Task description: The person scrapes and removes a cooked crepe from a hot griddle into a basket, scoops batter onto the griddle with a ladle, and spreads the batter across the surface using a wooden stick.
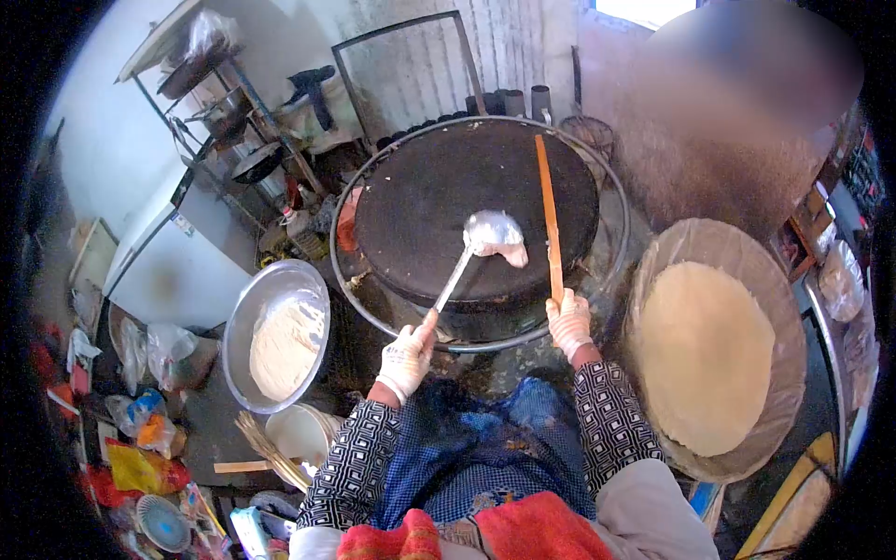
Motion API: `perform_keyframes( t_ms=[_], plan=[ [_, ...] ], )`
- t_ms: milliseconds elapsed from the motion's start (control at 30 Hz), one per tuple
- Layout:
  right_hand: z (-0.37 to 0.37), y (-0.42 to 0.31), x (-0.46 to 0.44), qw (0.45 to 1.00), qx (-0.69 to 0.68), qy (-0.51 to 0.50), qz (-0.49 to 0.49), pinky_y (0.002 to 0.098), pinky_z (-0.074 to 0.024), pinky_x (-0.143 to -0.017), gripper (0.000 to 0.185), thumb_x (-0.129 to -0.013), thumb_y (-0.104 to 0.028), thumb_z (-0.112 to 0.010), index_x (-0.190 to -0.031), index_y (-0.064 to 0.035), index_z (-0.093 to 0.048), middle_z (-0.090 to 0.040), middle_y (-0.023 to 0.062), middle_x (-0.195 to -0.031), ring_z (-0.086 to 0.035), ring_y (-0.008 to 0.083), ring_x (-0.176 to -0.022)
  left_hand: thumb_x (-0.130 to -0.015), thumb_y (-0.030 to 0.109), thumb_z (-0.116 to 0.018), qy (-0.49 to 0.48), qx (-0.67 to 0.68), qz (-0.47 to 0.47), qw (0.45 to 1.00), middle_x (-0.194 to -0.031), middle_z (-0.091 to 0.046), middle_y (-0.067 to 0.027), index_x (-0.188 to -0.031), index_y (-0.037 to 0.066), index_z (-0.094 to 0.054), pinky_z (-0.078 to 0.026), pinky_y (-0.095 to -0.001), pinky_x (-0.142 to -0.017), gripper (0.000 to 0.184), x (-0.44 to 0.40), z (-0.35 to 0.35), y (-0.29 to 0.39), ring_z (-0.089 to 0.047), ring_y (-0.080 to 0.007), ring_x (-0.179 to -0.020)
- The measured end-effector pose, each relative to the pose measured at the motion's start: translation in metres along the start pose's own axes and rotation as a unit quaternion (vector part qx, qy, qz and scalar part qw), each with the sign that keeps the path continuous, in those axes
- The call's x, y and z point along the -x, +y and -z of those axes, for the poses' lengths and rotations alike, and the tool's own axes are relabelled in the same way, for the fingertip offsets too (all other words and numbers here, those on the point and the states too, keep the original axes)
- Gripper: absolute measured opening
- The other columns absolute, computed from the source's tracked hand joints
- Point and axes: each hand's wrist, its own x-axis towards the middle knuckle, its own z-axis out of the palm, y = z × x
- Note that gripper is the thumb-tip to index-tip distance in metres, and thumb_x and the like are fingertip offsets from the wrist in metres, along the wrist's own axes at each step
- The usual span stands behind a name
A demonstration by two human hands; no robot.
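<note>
My left hand [408, 362], in a pale glove, is closed around the handle of a metal ladle [492, 227]. The ladle's bowl is over the middle of a large round black griddle [420, 196], and pale batter [513, 254] hangs from its lip. Whether that batter touches the griddle I cannot tell. In my gloved right hand [569, 324] I grip one end of a long flat wooden spreader [549, 215], which reaches across the griddle's right side. To the left stands a metal basin [232, 341] holding more pale batter [285, 353].
A metal ring [338, 266] surrounds the griddle. On the right, a large lined basket [789, 373] holds round, thin yellowish pancakes [707, 359]. A white bucket [301, 431] with a straw brush [266, 448] is below the basin. Shelves with pans [224, 114] stand at back left.
</note>
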Motion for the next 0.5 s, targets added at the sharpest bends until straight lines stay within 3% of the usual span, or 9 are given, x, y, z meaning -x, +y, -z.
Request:
perform_keyframes(
  t_ms=[67,100,133,200,233,267,367,433,500],
  plan=[
    [0.002,-0.009,0.001,1.0,-0.005,-0.006,-0.014,0.0501,-0.0478,-0.071,0.034,-0.088,-0.027,-0.064,-0.11,-0.0043,-0.052,-0.061,0.0221,-0.084,-0.058,0.04,-0.078,-0.084,-0.002,-0.062,0.004,0.034,-0.011,0.999,-0.089,-0.059,-0.0153,-0.144,0.023,-0.045,-0.052,-0.0396,-0.067,0.067,0.0,-0.004,-0.005,-0.06,-0.0337,-0.073],
    [-0.026,0.021,-0.004,0.996,-0.083,-0.043,-0.013,0.044,-0.0497,-0.062,0.028,-0.091,-0.021,-0.06,-0.112,-0.0056,-0.049,-0.061,0.0186,-0.082,-0.061,0.0334,-0.069,-0.087,0.003,-0.064,0.016,0.059,-0.003,0.998,-0.087,-0.06,-0.0107,-0.143,0.02,-0.047,-0.051,-0.0337,-0.062,0.06,0.005,-0.013,-0.012,-0.06,-0.0234,-0.069],
    [-0.022,0.016,-0.01,0.977,-0.205,-0.051,-0.039,0.0416,-0.0502,-0.06,0.026,-0.092,-0.018,-0.059,-0.111,-0.0058,-0.048,-0.061,0.017,-0.081,-0.061,0.0304,-0.066,-0.089,0.004,-0.064,0.045,0.186,0.037,0.981,-0.085,-0.059,-0.0079,-0.143,0.019,-0.046,-0.05,-0.0315,-0.06,0.059,0.003,-0.015,-0.01,-0.059,-0.0195,-0.068],
    [0.005,-0.006,-0.011,0.892,-0.435,-0.074,-0.1,0.0366,-0.0512,-0.055,0.021,-0.094,-0.013,-0.056,-0.111,-0.0064,-0.047,-0.061,0.0136,-0.08,-0.061,0.0244,-0.061,-0.092,0.009,-0.064,0.056,0.42,0.139,0.895,-0.079,-0.056,-0.0007,-0.146,0.014,-0.042,-0.046,-0.0252,-0.054,0.059,0.001,0.004,0.01,-0.054,-0.0103,-0.064],
    [0.03,-0.025,-0.014,0.83,-0.519,-0.079,-0.186,0.0336,-0.0517,-0.048,0.016,-0.094,-0.006,-0.052,-0.108,-0.007,-0.044,-0.059,0.0088,-0.076,-0.059,0.0191,-0.053,-0.093,0.012,-0.064,0.058,0.52,0.204,0.827,-0.075,-0.053,0.0036,-0.147,0.012,-0.039,-0.043,-0.0212,-0.05,0.059,0.0,0.024,0.026,-0.051,-0.0051,-0.061],
    [0.052,-0.032,-0.02,0.78,-0.563,-0.106,-0.252,0.0359,-0.0511,-0.044,0.015,-0.093,-0.008,-0.055,-0.105,-0.0081,-0.045,-0.057,0.0067,-0.07,-0.056,0.0178,-0.05,-0.092,0.009,-0.063,0.084,0.593,0.215,0.771,-0.073,-0.056,0.0025,-0.146,0.017,-0.042,-0.041,-0.0215,-0.042,0.058,-0.001,0.042,0.033,-0.046,-0.0046,-0.049],
    [0.061,-0.004,-0.033,0.754,-0.56,-0.122,-0.321,0.0327,-0.0454,-0.037,0.011,-0.093,-0.021,-0.059,-0.096,-0.013,-0.053,-0.052,0.0023,-0.063,-0.048,0.0143,-0.043,-0.093,0.012,-0.062,0.171,0.643,0.25,0.704,-0.073,-0.052,0.0035,-0.146,0.017,-0.041,-0.038,-0.0206,-0.041,0.058,0.01,0.076,0.022,-0.046,-0.005,-0.051],
    [0.065,-0.006,-0.019,0.818,-0.471,-0.165,-0.287,0.0387,-0.0489,-0.043,0.015,-0.094,-0.027,-0.057,-0.095,-0.0117,-0.055,-0.057,0.0062,-0.065,-0.055,0.0218,-0.048,-0.094,0.016,-0.061,0.22,0.591,0.281,0.723,-0.082,-0.052,0.0035,-0.148,0.019,-0.036,-0.039,-0.0207,-0.044,0.06,0.035,0.088,-0.011,-0.044,-0.0055,-0.055],
    [0.068,-0.029,-0.003,0.927,-0.236,-0.236,-0.172,0.0457,-0.0519,-0.055,0.024,-0.095,-0.033,-0.053,-0.096,-0.0096,-0.058,-0.064,0.0134,-0.072,-0.062,0.0319,-0.06,-0.095,0.016,-0.058,0.239,0.509,0.324,0.761,-0.085,-0.052,0.0023,-0.151,0.022,-0.029,-0.041,-0.0208,-0.048,0.063,0.078,0.08,-0.076,-0.045,-0.0063,-0.059]
  ],
)
